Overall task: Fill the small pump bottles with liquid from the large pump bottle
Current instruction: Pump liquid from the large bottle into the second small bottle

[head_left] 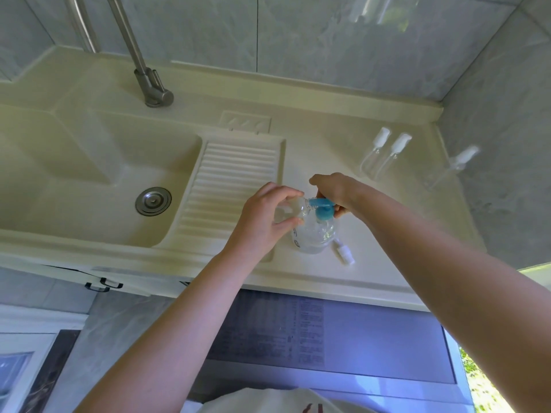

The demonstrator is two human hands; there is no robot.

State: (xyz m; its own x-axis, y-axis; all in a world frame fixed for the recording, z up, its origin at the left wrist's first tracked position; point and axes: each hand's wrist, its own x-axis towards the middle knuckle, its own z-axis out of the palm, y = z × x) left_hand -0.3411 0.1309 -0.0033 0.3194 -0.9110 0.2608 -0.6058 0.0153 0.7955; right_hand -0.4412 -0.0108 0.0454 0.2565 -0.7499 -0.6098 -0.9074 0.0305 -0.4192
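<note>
The large clear pump bottle [314,235] with a blue pump head [322,209] stands on the cream counter. My right hand [335,190] rests on the blue pump head. My left hand [265,216] holds a small clear bottle [299,208] tilted, its open neck against the blue nozzle. A small white pump cap [344,254] lies on the counter just right of the large bottle. Two small capped bottles [384,153] stand side by side at the back right, and a third small bottle [456,165] stands by the right wall.
A ribbed drainboard [232,180] lies left of the hands, beside a sink basin [89,174] with a metal drain [153,201]. A steel tap [149,84] rises behind the basin. Grey tiled walls close the back and right. The counter's front edge [328,289] is near my body.
</note>
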